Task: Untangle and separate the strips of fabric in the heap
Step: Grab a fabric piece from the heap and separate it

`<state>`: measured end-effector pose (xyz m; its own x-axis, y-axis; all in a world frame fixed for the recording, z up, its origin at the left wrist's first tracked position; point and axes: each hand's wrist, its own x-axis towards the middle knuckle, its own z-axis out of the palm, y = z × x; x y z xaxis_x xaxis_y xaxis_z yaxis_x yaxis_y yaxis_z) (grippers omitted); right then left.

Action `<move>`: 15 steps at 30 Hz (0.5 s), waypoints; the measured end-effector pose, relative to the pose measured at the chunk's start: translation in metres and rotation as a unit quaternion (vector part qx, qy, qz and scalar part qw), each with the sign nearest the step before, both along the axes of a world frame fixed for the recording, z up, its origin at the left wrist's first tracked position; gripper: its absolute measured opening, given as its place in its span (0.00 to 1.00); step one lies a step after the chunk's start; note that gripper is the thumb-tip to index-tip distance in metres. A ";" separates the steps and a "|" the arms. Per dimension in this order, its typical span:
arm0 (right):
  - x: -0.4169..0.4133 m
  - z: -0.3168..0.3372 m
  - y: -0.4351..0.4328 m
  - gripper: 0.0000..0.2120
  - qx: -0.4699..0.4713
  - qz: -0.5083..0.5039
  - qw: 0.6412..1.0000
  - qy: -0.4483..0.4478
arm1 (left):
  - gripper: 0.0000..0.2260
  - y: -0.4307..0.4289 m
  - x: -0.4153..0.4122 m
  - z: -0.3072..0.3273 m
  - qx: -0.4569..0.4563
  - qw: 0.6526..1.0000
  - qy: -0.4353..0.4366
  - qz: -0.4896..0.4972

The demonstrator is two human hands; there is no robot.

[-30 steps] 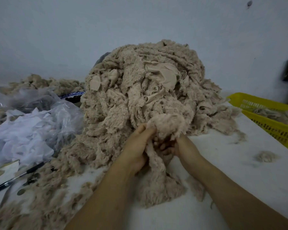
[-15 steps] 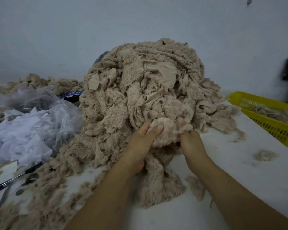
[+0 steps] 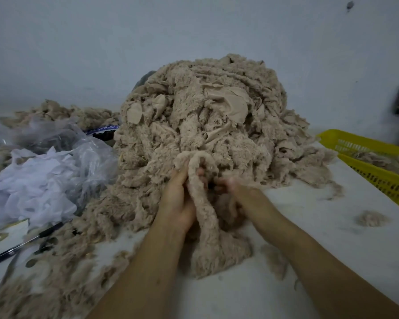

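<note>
A tall heap of beige fuzzy fabric strips fills the middle of the white table. At its near foot, my left hand grips a long fuzzy strip that loops over its fingers and hangs down to the table. My right hand is close beside it, its fingers curled into the same strip and partly hidden by fabric. The strip's upper end is still joined to the heap.
A clear plastic bag of white scraps lies at the left, with scissors in front of it. A yellow basket holding beige pieces stands at the right. A small fluff tuft lies on the table.
Both hands have drawn closer together and lower at the heap's foot. The bunch that they held up is now pulled into a narrow loop over the left fingers.
</note>
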<state>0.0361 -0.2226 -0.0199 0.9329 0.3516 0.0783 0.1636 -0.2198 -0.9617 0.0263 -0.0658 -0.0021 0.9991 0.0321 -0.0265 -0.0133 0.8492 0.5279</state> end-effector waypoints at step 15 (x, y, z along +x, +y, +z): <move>-0.006 0.023 -0.010 0.15 0.355 0.012 0.913 0.198 | 0.11 -0.008 -0.001 -0.004 0.442 0.889 -0.116 0.029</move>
<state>0.0306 -0.2323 0.0034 0.9298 0.3650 -0.0479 -0.2325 0.4815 -0.8450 0.0251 -0.0737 -0.0065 0.9703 -0.0108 0.2418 -0.2396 0.0983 0.9659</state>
